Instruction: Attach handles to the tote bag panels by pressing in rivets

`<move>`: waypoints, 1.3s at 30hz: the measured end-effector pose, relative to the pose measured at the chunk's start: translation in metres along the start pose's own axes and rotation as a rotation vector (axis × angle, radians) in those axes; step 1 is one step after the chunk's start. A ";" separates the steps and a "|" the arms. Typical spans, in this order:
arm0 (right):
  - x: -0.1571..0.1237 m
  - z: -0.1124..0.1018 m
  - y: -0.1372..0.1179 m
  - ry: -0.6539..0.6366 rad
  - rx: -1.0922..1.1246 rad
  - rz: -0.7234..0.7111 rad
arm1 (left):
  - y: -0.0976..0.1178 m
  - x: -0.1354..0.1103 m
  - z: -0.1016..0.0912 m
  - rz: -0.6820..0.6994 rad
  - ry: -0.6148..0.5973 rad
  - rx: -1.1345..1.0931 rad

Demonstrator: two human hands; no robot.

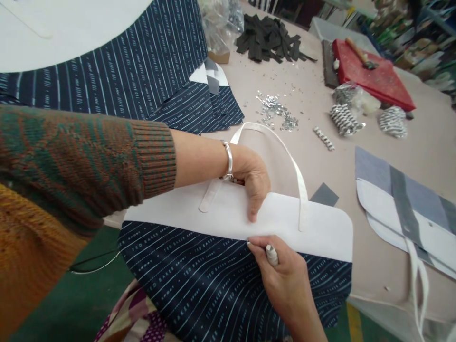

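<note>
A bag [199, 280] of navy striped, lettered fabric with a white top band [327, 228] lies across the table's front edge, its lower part hanging over. A white strap handle [298, 175] arches up from the band. Bent over the band's upper edge, my left hand [255, 178] grips it, thumb on the front and the other fingers hidden behind. My right hand [287, 273] is closed around a slim tool with a white-wrapped handle [271, 255]. Its fingertips press at the seam where white meets navy, just below my left thumb. The tool's tip is hidden.
More navy striped pieces [142, 61] lie at upper left. Small metal pieces [278, 111] are scattered mid-table, behind them dark strips [267, 38]. A hammer [359, 52] rests on a red block [377, 76]. At right lie grey-and-white bag pieces [409, 204] and wrapped coils [345, 118].
</note>
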State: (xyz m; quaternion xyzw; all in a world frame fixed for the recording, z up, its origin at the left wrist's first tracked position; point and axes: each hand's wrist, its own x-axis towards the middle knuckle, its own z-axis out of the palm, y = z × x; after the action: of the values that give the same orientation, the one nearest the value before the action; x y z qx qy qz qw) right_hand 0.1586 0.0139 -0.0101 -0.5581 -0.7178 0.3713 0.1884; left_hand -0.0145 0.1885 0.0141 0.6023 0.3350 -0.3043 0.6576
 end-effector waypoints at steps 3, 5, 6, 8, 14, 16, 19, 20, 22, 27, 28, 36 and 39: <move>0.000 0.001 -0.001 0.042 -0.079 -0.008 | -0.011 0.007 0.003 0.081 -0.130 -0.154; 0.000 0.002 -0.001 0.080 -0.146 0.002 | -0.018 0.009 0.004 0.133 -0.169 -0.211; 0.000 0.002 -0.001 0.096 -0.173 -0.003 | -0.020 0.010 0.005 0.149 -0.179 -0.227; -0.001 0.003 -0.002 0.121 -0.214 -0.031 | -0.023 0.010 0.005 0.162 -0.190 -0.242; 0.000 0.008 -0.002 0.184 -0.318 -0.091 | -0.027 0.012 0.011 0.211 -0.166 -0.275; 0.001 0.011 -0.001 0.215 -0.352 -0.106 | -0.026 0.011 0.014 0.231 -0.142 -0.263; 0.000 0.015 0.001 0.254 -0.386 -0.117 | -0.022 0.005 0.019 0.268 -0.080 -0.231; -0.001 0.016 0.002 0.261 -0.387 -0.118 | -0.020 0.002 0.021 0.271 -0.055 -0.223; -0.003 0.017 0.003 0.280 -0.383 -0.123 | -0.016 -0.005 0.023 0.252 -0.010 -0.215; -0.009 0.018 0.006 0.318 -0.397 -0.190 | -0.011 -0.015 0.027 0.193 0.066 -0.118; -0.010 0.018 0.006 0.322 -0.397 -0.203 | -0.012 -0.015 0.027 0.195 0.065 -0.119; -0.011 0.018 0.010 0.313 -0.377 -0.205 | -0.024 -0.009 0.036 0.251 -0.037 -0.324; -0.011 0.020 0.011 0.311 -0.360 -0.180 | -0.026 -0.007 0.037 0.270 -0.040 -0.325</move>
State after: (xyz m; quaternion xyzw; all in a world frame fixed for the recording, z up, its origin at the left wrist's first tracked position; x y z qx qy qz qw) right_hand 0.1555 -0.0015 -0.0295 -0.5668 -0.7815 0.1288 0.2264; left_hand -0.0368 0.1491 0.0062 0.5214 0.2829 -0.1672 0.7875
